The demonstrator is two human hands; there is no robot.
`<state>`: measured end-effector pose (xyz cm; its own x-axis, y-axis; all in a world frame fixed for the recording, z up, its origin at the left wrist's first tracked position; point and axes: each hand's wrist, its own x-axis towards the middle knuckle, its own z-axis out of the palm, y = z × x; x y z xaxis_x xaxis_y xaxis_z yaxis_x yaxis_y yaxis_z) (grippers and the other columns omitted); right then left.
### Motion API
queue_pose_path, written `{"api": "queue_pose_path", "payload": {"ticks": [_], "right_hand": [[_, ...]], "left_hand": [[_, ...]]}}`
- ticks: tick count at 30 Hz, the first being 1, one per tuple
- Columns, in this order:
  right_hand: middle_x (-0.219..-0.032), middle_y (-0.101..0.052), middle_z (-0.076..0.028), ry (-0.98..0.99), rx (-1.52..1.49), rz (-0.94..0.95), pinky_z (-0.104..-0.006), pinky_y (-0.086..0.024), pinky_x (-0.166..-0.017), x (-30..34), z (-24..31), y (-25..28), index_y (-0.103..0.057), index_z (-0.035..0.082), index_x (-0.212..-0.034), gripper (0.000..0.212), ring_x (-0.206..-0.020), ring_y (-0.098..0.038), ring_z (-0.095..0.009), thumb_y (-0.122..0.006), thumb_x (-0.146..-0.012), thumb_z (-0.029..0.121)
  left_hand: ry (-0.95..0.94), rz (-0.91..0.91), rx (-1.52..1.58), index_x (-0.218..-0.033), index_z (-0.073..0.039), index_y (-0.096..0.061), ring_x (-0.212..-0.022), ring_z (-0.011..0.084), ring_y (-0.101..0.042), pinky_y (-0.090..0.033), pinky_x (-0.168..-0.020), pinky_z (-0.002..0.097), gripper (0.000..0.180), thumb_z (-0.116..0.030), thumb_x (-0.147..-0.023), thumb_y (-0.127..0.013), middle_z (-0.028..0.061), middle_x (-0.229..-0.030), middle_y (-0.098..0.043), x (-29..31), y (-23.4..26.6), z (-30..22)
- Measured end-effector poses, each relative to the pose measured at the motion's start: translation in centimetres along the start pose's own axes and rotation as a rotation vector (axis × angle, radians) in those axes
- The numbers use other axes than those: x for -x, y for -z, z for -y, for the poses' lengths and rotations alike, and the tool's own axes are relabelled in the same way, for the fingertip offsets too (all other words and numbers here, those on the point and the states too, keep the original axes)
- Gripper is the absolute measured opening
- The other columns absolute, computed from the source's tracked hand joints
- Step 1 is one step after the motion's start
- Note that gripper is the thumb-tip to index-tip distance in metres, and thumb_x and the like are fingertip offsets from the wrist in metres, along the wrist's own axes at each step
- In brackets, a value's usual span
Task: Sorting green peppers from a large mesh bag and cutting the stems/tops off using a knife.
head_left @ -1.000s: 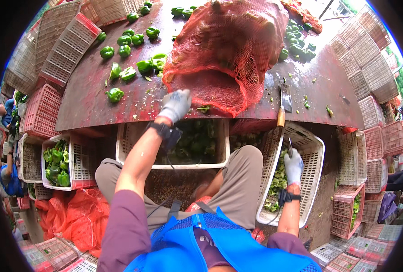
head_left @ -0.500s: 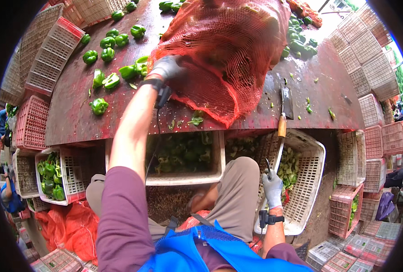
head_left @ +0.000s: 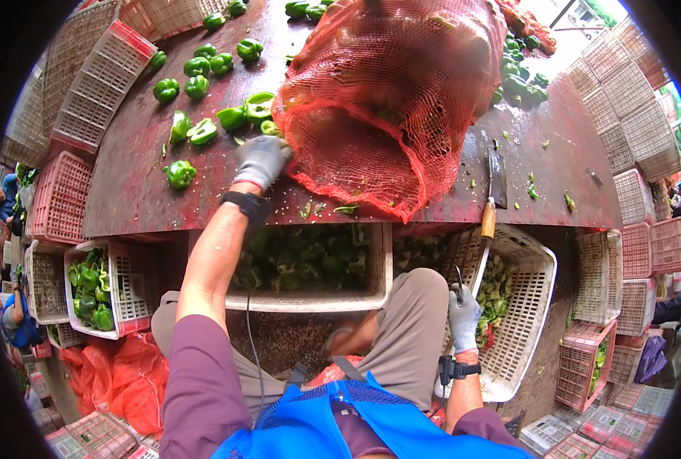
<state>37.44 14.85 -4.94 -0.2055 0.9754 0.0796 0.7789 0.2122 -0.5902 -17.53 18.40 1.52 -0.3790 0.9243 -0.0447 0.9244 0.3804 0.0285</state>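
My left hand (head_left: 264, 159), in a grey glove, is low over the table beside the left edge of a red mesh bag (head_left: 402, 92). Its fingers curl down out of sight, close to a cut green pepper (head_left: 259, 105). The bag lies on its side, mouth sagging toward me, with bulky contents behind the netting. Down at the right, my gloved right hand (head_left: 464, 314) is closed around a small tool, seemingly a knife, whose thin curved blade (head_left: 458, 275) sticks up. It is just left of a white crate (head_left: 536, 306) holding pale green scraps.
Whole peppers (head_left: 197, 86) and a pepper half (head_left: 202, 131) lie on the reddish table (head_left: 141, 206). A wood-handled knife (head_left: 489, 218) overhangs its front edge. Below stands a crate (head_left: 317, 302) of green peppers; another pepper crate (head_left: 111, 325) is at left. Stacked crates (head_left: 643, 115) rise at right.
My left hand has drawn back leftward from the bag's mouth to beside its left edge. The view has shifted slightly. My right hand keeps its hold near the white crate.
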Motion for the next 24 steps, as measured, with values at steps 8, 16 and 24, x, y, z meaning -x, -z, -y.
{"api": "queue_pose_path", "payload": {"ticks": [8, 16, 24], "right_hand": [[-0.094, -0.071, -0.011, -0.129, 0.063, 0.057, -0.0402, -0.054, -0.075, 1.3, -0.9, 0.1, -0.069, 0.014, -0.106, 0.019, -0.084, -0.069, -0.033, -0.064, -0.088, 0.017], [-0.093, -0.071, -0.015, -0.173, -0.110, 0.093, -0.0384, -0.053, -0.077, 1.7, 0.5, -0.1, -0.069, 0.008, -0.105, 0.020, -0.085, -0.069, -0.031, -0.063, -0.087, 0.015], [-0.084, -0.070, -0.013, -0.112, -0.028, -0.006, -0.0344, -0.052, -0.070, 2.8, -1.0, 0.9, -0.068, 0.005, -0.103, 0.017, -0.074, -0.068, -0.021, -0.062, -0.091, 0.016]], "left_hand": [[0.007, -0.416, 0.163, -0.131, -0.024, -0.057, -0.098, 0.0337, -0.066, -0.053, -0.081, 0.0468, 0.047, -0.044, -0.088, -0.059, 0.0144, -0.118, -0.063, -3.2, 2.8, -8.6], [-0.078, -0.156, -0.151, -0.116, -0.013, -0.064, -0.107, 0.0298, -0.066, -0.052, -0.087, 0.0437, 0.036, -0.032, -0.085, -0.063, 0.0132, -0.113, -0.068, -7.0, 4.0, -10.3], [-0.126, 0.046, 0.656, -0.127, -0.008, -0.062, -0.110, 0.0305, -0.064, -0.049, -0.098, 0.0375, 0.049, -0.031, -0.084, -0.066, 0.0141, -0.120, -0.065, 0.8, 4.4, 0.4]]}}
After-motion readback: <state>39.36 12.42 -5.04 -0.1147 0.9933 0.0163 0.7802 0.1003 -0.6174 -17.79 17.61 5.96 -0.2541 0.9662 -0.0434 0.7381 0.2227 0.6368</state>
